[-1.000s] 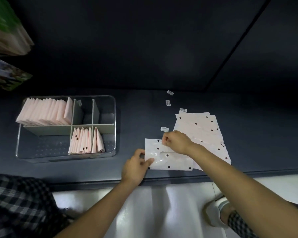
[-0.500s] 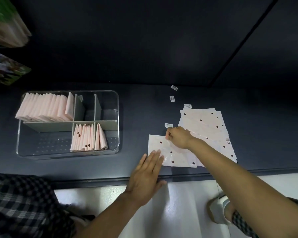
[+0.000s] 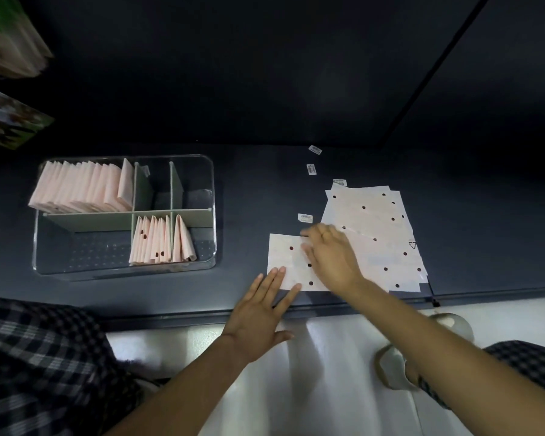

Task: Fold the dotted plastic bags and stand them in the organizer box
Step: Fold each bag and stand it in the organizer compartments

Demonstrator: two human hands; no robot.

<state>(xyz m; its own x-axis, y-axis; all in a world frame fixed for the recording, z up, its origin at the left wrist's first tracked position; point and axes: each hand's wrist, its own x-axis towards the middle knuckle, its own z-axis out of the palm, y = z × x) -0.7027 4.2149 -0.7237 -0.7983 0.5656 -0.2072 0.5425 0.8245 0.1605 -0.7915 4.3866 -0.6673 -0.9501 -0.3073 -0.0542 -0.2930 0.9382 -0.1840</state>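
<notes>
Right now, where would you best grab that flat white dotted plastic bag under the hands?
Probably the white dotted plastic bag's bare left edge, approached from the left. It lies flat, the right hand covers its right side, and the left hand's fingertips rest there already.

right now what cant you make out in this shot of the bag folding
Head view only:
- right hand: motion-blurred, grip unclear.
- bag being folded: right part hidden under that hand.
- flat bag stack: count unreadable, sheets overlap.
- small labels: print too small.
- items at upper left: blurred, cut by the edge.
</notes>
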